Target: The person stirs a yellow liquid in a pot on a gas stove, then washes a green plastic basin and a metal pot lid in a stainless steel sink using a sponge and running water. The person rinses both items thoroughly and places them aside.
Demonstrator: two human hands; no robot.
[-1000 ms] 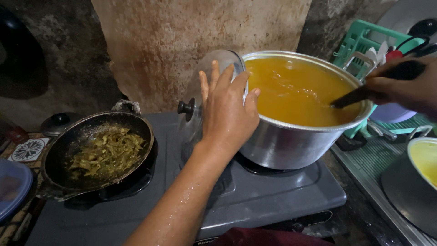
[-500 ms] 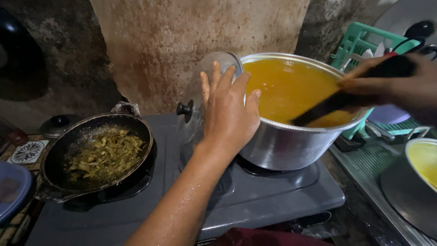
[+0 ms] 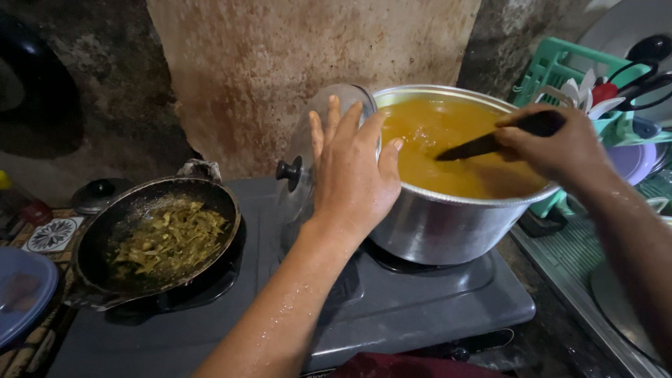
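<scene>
A large metal pot (image 3: 448, 227) full of yellow-orange broth (image 3: 448, 136) stands on the right burner of a dark stove (image 3: 413, 308). My right hand (image 3: 560, 147) grips a black ladle (image 3: 490, 140) whose end dips into the broth. My left hand (image 3: 353, 175) is raised with fingers spread, close to the pot's left rim and in front of a glass lid (image 3: 301, 164) with a black knob that leans upright against the pot. I cannot tell whether the hand touches the pot or the lid.
A black pan (image 3: 150, 241) of cooked greens sits on the left burner. A stained wall panel (image 3: 315, 63) rises behind the stove. A green rack (image 3: 560, 66) with utensils stands at the right, a blue plate (image 3: 21, 294) at the far left.
My right hand has swung the ladle from the pot's right rim down into the broth. My left hand has stayed by the lid.
</scene>
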